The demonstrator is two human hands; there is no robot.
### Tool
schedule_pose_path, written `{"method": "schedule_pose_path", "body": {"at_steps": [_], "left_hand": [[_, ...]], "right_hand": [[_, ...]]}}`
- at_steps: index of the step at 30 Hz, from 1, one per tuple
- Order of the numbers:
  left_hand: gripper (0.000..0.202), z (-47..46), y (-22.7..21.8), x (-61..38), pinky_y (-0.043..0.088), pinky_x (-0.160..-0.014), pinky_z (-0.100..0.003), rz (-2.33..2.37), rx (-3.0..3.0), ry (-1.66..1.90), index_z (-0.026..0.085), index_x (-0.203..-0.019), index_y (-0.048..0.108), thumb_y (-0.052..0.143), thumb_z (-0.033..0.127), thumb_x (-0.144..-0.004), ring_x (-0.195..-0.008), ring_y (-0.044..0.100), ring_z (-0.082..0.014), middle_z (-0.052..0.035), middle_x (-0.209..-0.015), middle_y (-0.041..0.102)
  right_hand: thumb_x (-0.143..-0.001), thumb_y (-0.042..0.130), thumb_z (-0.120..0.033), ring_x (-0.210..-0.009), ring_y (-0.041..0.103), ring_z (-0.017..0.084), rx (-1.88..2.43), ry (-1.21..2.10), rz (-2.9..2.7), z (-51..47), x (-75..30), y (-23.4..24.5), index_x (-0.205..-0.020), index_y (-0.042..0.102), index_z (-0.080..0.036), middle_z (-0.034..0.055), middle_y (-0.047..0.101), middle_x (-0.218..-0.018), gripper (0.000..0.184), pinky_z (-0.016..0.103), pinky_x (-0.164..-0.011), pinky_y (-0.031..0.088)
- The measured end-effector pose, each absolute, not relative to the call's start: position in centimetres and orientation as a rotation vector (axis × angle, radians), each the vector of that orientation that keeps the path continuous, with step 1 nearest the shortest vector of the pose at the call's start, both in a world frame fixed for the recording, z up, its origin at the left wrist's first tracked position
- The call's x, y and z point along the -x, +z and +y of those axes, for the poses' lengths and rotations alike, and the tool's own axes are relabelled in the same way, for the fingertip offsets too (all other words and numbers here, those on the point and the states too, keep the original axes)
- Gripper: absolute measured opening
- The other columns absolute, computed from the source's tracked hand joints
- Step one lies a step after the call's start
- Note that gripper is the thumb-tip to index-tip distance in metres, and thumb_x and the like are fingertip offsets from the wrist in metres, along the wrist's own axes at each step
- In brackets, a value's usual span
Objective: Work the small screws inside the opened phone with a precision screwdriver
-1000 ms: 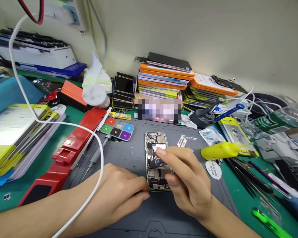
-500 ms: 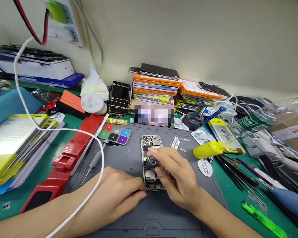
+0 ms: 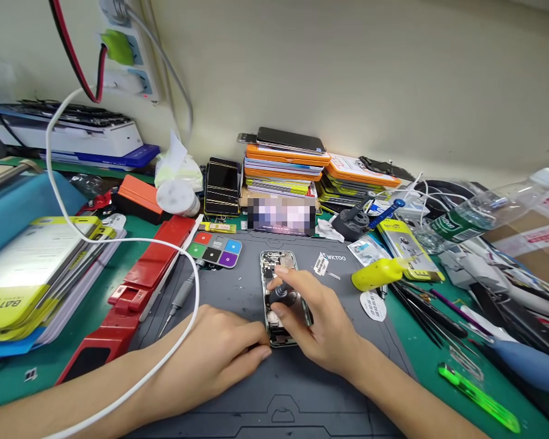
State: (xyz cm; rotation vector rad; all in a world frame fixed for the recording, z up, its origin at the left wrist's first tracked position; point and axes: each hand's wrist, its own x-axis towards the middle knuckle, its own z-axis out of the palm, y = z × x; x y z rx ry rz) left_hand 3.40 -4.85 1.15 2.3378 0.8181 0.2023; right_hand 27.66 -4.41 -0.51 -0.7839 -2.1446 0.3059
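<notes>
Since a second ago the right thumb has closed up toward the forefinger over the middle of the phone; the left hand has held its place.

Right hand [image 3: 322, 326]: narrow grip, thumb and forefinger pinched on a dark round-capped tool [image 3: 281, 294] that stands on the internals of the opened phone [image 3: 278, 261].

Left hand [image 3: 215, 353]: knuckles up on the grey repair mat [image 3: 238, 292], with thumb and forefinger tips at the phone's lower left corner. Whether they pinch the frame or only press against it cannot be told.

The phone lies face-open and lengthwise at the centre of the mat, which sits on the green bench [image 3: 421, 341].

Also noted:
- A screwdriver [image 3: 180, 299] lies left of the phone.
- A colour-spotted tray [image 3: 215, 249] sits at the mat's upper left.
- A yellow tool [image 3: 379, 274] lies at the mat's right edge.
- A white cable [image 3: 119, 241] loops across the left forearm.
</notes>
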Motion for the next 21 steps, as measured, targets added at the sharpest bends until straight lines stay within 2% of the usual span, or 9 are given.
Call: {"method": "schedule_pose_path", "body": {"at_steps": [9,15,16,18,21], "left_hand": [[0.020,-4.8,1.0,-3.4,0.040,-0.064,-0.027,0.794,-2.389,0.261,0.023,-0.095,0.065,0.055,0.026,-0.112,-0.072,0.076,-0.0178,0.0028,-0.084,0.076],[0.017,-4.8,1.2,-3.4,0.041,-0.065,-0.027,0.776,-2.400,0.238,0.025,-0.103,0.069,0.055,0.027,-0.114,-0.075,0.078,-0.0186,0.0026,-0.087,0.078],[0.018,-4.8,1.2,-3.3,0.041,-0.066,-0.027,0.780,-2.401,0.230,0.025,-0.104,0.070,0.055,0.027,-0.114,-0.076,0.079,-0.0193,0.0022,-0.088,0.079],[0.020,-4.8,1.3,-3.3,0.042,-0.066,-0.028,0.788,-2.400,0.221,0.025,-0.104,0.071,0.054,0.028,-0.114,-0.078,0.079,-0.0204,0.0018,-0.089,0.079],[0.021,-4.8,1.2,-3.2,0.042,-0.066,-0.028,0.790,-2.406,0.234,0.025,-0.103,0.071,0.054,0.029,-0.114,-0.079,0.080,-0.0212,0.0017,-0.090,0.081]], "right_hand": [[-0.104,0.064,-0.009,-0.090,0.075,0.020,0.777,0.294,-2.111,-4.5,-27.4,-0.9,-0.162,0.041,-0.029,0.0057,0.078,-0.113,0.065,0.037,-0.082,0.067],[-0.102,0.048,-0.004,-0.088,0.074,0.020,0.894,0.190,-1.834,-3.7,-29.3,0.0,-0.160,0.028,-0.032,0.0019,0.064,-0.106,0.068,0.041,-0.083,0.068],[-0.100,0.048,-0.004,-0.085,0.073,0.019,0.936,0.165,-1.815,-3.2,-30.0,0.3,-0.154,0.033,-0.033,0.0002,0.061,-0.104,0.063,0.042,-0.084,0.067],[-0.098,0.048,-0.002,-0.075,0.068,0.016,1.051,0.114,-1.782,-1.9,-31.2,0.8,-0.143,0.042,-0.031,-0.0018,0.057,-0.097,0.053,0.034,-0.072,0.061],[-0.092,0.050,-0.003,-0.061,0.058,0.014,1.268,0.094,-1.802,0.2,-31.9,1.2,-0.133,0.050,-0.026,0.0013,0.065,-0.099,0.047,0.029,-0.057,0.049]]}}
